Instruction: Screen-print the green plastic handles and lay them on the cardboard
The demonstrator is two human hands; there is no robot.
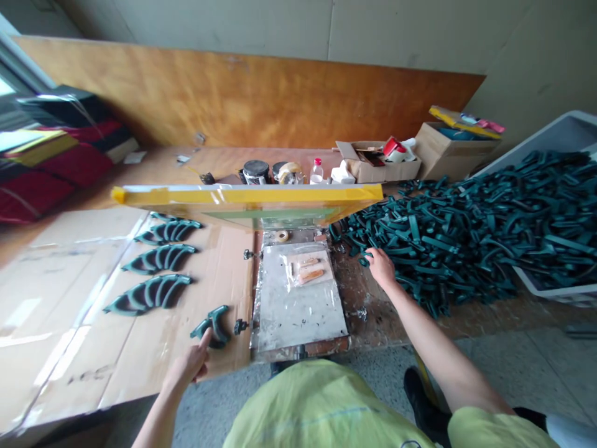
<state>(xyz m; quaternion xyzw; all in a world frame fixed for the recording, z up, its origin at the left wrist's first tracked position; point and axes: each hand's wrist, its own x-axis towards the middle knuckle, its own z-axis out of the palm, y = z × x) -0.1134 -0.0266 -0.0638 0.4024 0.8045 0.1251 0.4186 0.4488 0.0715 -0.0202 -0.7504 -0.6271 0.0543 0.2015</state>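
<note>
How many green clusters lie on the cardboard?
5: four clusters in a column farther back, and a smaller cluster at the left hand. More may hide behind the yellow-edged frame.

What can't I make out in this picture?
All in the head view:
Green pieces in the pile: too many to count, as they cover one another.
Crate: one side cut off by the right edge.
Bottle: base hidden by the yellow-edged frame.
Writing on the cardboard: too blurred to read.
Right grip: too small and blurred to tell how firmly it holds anything.
</note>
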